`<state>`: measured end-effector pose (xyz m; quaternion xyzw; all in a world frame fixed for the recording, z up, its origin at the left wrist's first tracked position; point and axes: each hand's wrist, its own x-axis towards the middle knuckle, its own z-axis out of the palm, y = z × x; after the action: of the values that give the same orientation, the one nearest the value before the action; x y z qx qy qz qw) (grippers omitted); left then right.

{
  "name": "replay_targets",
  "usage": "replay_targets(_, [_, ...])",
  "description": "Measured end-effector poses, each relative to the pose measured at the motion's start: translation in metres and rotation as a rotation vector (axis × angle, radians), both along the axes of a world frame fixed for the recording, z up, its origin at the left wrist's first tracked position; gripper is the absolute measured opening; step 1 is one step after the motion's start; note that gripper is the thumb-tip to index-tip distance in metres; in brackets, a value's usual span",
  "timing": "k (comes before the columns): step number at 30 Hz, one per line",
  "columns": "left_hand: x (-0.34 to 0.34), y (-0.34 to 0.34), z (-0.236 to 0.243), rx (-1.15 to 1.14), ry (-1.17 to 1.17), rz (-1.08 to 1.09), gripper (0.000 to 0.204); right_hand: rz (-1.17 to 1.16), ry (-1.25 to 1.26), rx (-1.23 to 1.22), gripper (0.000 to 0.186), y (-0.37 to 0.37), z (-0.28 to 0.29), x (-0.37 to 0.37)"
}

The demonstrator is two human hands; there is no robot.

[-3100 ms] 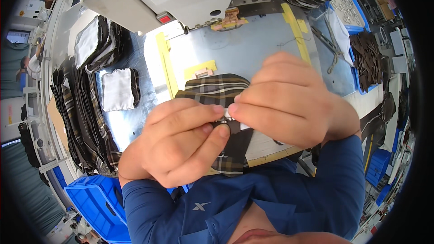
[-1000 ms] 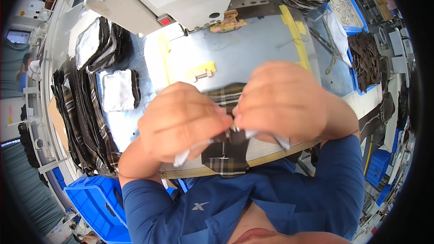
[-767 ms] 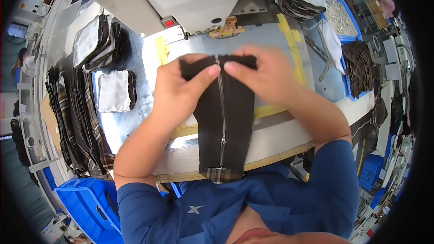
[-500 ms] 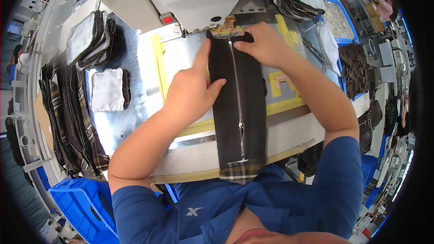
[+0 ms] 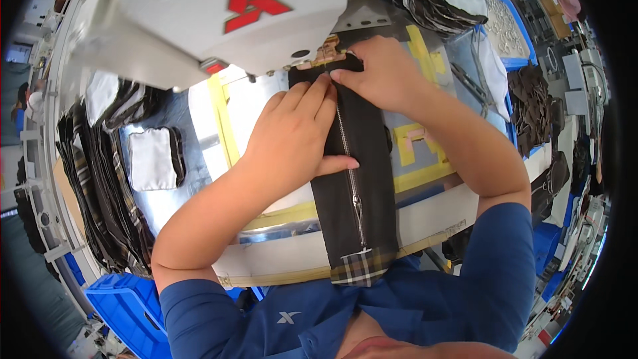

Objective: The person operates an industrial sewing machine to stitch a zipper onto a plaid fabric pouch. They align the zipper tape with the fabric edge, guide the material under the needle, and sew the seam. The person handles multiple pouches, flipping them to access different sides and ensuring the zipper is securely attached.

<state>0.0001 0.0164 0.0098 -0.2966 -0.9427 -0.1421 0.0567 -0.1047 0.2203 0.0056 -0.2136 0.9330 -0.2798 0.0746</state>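
A long black fabric strip (image 5: 374, 173) lies lengthwise under the sewing machine head (image 5: 179, 20), its plaid end (image 5: 364, 269) hanging over the table's front edge. Down its middle runs a metal zipper (image 5: 343, 134) with the silver slider in the lower part. My left hand (image 5: 289, 126) rests flat on the strip, fingers stretched toward the machine and thumb across the zipper. At the strip's top right corner, beside the brass-coloured presser foot (image 5: 325, 53), my right hand (image 5: 385, 76) pinches the fabric between thumb and fingers. The needle area is partly hidden.
To the left are a small stack of white-faced pieces (image 5: 153, 159) and long plaid strips (image 5: 93, 193). Yellow tape (image 5: 425, 176) marks the worktop. A blue tray of metal parts (image 5: 506, 30) and dark fabric scraps (image 5: 528, 103) lie right; a blue crate (image 5: 126, 312) stands lower left.
My left hand has moved up and right, from the strip's left edge onto its zipper, and its fingers now lie flat. The right hand still holds the top corner. The view has shifted slightly.
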Motion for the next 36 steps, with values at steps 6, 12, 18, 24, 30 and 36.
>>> replay_targets(6, [-0.006,0.002,-0.001,-0.001,-0.033,-0.004,0.108,-0.022,-0.114,0.048,0.04,0.0,0.02,0.001])
replay_targets(12, [-0.006,0.001,-0.003,0.01,-0.041,0.015,0.105,0.242,0.369,0.008,0.037,0.016,0.018,0.034])
replay_targets(18, [-0.009,0.002,-0.006,0.117,-0.086,-0.01,0.103,0.443,0.335,-0.022,0.045,0.015,0.003,0.045])
replay_targets(24, [-0.01,0.002,-0.003,0.123,-0.128,-0.005,0.104,0.47,0.284,-0.002,0.047,0.014,0.006,0.045])
replay_targets(30, [-0.01,0.002,-0.004,0.111,-0.121,-0.01,0.108,0.467,0.237,-0.024,0.048,0.014,0.009,0.043])
replay_targets(36, [-0.01,0.003,-0.005,0.105,-0.109,-0.01,0.111,0.457,0.256,-0.006,0.048,0.015,0.007,0.044])
